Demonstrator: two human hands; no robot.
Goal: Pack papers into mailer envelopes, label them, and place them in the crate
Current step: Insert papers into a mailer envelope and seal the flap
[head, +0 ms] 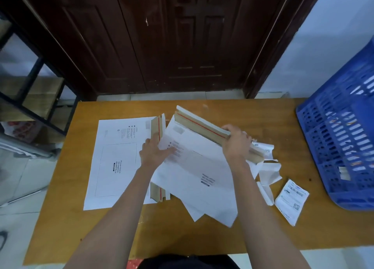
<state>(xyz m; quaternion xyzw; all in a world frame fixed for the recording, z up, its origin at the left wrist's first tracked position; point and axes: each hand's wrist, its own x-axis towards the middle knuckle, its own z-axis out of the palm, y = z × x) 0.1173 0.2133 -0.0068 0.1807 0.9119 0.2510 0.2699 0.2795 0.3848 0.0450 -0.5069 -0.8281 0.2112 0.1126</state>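
A white mailer envelope (199, 167) is lifted at an angle over the middle of the wooden table (60, 218). My right hand (236, 143) grips its open flap edge, where a brown strip with a red line shows. My left hand (155, 151) holds the envelope's left side, thumb on its printed face. A second white mailer (115, 163) lies flat on the table to the left, flap open. White papers stick out beneath the lifted envelope at its near corner. A printed shipping label (291, 200) lies to the right. The blue crate (342, 139) stands tilted at the table's right edge.
Torn white backing strips (269, 173) lie scattered between the envelope and the label. A dark wooden door (162, 35) stands behind the table. A black metal shelf frame (30, 86) with boxes is at the left. The table's near part is bare wood.
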